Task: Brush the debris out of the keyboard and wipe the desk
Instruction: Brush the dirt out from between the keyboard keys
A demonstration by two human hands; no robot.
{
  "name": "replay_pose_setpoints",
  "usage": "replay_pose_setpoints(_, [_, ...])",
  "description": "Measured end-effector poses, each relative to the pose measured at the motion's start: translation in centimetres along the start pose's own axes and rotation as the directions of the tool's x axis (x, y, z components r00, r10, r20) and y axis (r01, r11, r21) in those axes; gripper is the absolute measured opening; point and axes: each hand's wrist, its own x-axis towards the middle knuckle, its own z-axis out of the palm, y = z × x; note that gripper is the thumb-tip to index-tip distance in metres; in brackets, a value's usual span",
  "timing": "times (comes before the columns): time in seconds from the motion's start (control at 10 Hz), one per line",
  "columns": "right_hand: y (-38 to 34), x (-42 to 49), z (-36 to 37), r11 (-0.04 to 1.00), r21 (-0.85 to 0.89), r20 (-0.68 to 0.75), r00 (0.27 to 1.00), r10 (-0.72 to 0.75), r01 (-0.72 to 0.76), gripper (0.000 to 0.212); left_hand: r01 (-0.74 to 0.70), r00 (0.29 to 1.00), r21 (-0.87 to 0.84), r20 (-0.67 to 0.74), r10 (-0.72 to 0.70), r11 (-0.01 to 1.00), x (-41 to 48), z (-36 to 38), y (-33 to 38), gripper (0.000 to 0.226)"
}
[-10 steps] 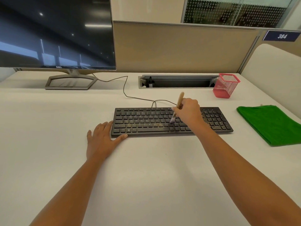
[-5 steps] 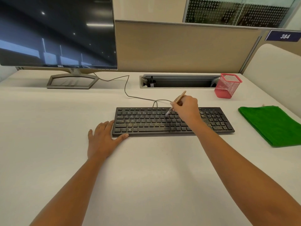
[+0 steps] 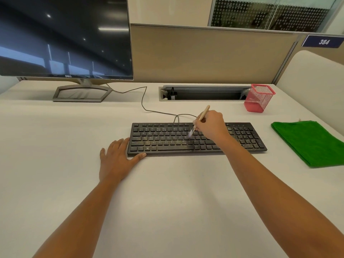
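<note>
The white surface (image 3: 167,202) carries a monitor (image 3: 63,34) marked DELL at back left. The black keyboard (image 3: 167,142) lies mid-surface, debris (image 3: 245,138) speckling its right end, with a green cloth (image 3: 309,142) well to its right. The left hand (image 3: 117,161) rests flat, thumb against the keyboard's front left corner. The right hand (image 3: 212,127), its grip pinching a wooden brush (image 3: 202,116), sets the bristles on the middle keys. A blue plate (image 3: 323,41) reads 384.

Bright, even overhead light; lamp reflections glint in the dark monitor (image 3: 65,34). Shadows on the desk (image 3: 167,202) are faint. Edges bend outward; the brush (image 3: 202,114) tip blurs.
</note>
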Motion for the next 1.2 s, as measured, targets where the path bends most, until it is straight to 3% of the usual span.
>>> replay_pose_setpoints(0.1, [0.2,-0.3,0.5,0.998,-0.053,-0.039,0.999,-0.015,0.013,0.025,-0.005,1.0,-0.002,0.005,0.005,1.0,0.0,0.0,0.0,0.083])
replay_pose_setpoints(0.2, [0.0,-0.8,1.2,0.998,-0.057,0.031,0.999,-0.032,0.033,0.025,-0.009,1.0,0.009,0.001,0.009,1.0,0.1,0.1,-0.2,0.095])
replay_pose_setpoints(0.4, [-0.3,-0.7,0.8,0.988,0.146,0.132,0.991,0.02,-0.039,0.022,-0.006,1.0,0.011,0.013,0.006,1.0,0.1,0.2,-0.2,0.095])
replay_pose_setpoints(0.6, [0.2,-0.6,0.4,1.0,0.019,-0.004,1.0,-0.004,0.004,0.024,-0.01,1.0,0.016,0.004,0.01,1.0,0.1,0.2,-0.3,0.101])
replay_pose_setpoints(0.8, [-0.2,-1.3,0.9,0.995,0.088,0.24,0.971,0.023,-0.046,0.021,-0.01,1.0,0.005,0.001,0.01,1.0,0.1,0.2,-0.2,0.102])
replay_pose_setpoints(0.9, [-0.4,-1.0,-0.1,0.994,0.092,0.19,0.981,0.037,-0.056,0.022,-0.004,1.0,0.011,0.013,0.003,1.0,0.1,0.0,-0.1,0.096])
replay_pose_setpoints(1.0, [-0.3,-0.6,-0.9,0.998,0.041,0.041,0.998,0.049,-0.051,0.024,0.0,1.0,0.013,0.014,0.0,1.0,0.0,0.0,-0.1,0.099])
replay_pose_setpoints(1.1, [0.0,-0.7,-0.7,0.989,-0.141,-0.031,0.999,0.03,-0.034,0.029,-0.002,1.0,0.008,0.014,0.002,1.0,0.1,0.0,-0.2,0.096])
replay_pose_setpoints(1.2, [-0.2,-1.3,0.3,0.986,-0.168,-0.024,1.0,0.005,-0.009,0.03,-0.003,1.0,-0.001,0.007,0.003,1.0,0.0,0.0,0.1,0.078])
